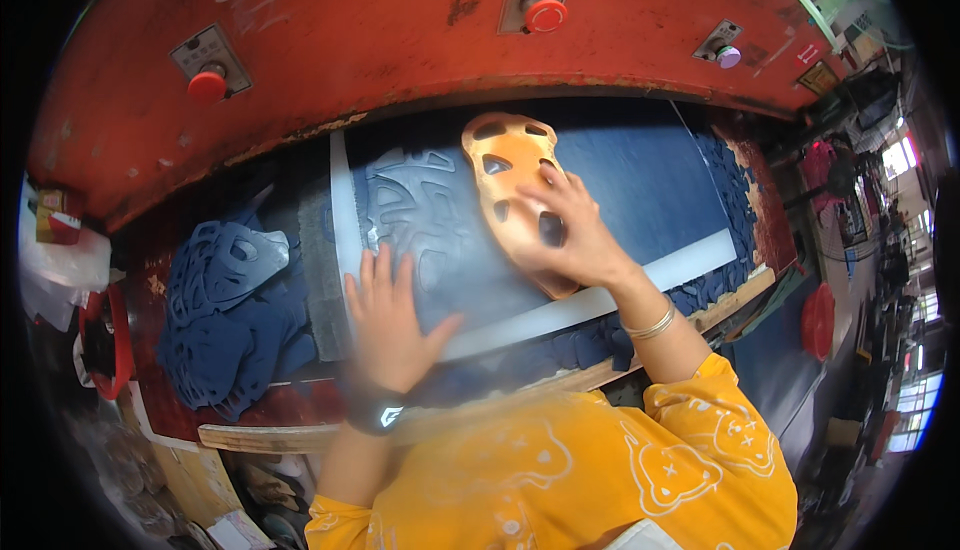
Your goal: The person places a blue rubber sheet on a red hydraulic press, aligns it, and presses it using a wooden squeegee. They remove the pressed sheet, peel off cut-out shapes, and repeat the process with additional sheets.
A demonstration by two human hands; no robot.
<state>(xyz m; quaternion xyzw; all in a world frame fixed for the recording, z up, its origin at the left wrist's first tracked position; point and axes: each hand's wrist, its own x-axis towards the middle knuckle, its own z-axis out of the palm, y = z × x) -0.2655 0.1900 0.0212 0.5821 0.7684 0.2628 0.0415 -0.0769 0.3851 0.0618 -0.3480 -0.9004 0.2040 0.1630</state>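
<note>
The person's right hand [583,235] lies over a gold-orange, sole-shaped die [514,190] with openings through it; thumb and fingers are apart on its top, but whether they pinch it cannot be told. The die rests on a dark blue sheet [640,180], its long side running from far to near, just right of some cut-out shapes [420,190] in the sheet. The left hand [392,330] is spread wide over the sheet's near left part, holding nothing visible. A white board [660,268] edges the sheet. Farther left lies a pile of blue openwork pieces [225,270]; a red machine panel [370,30] stands on the far side.
</note>
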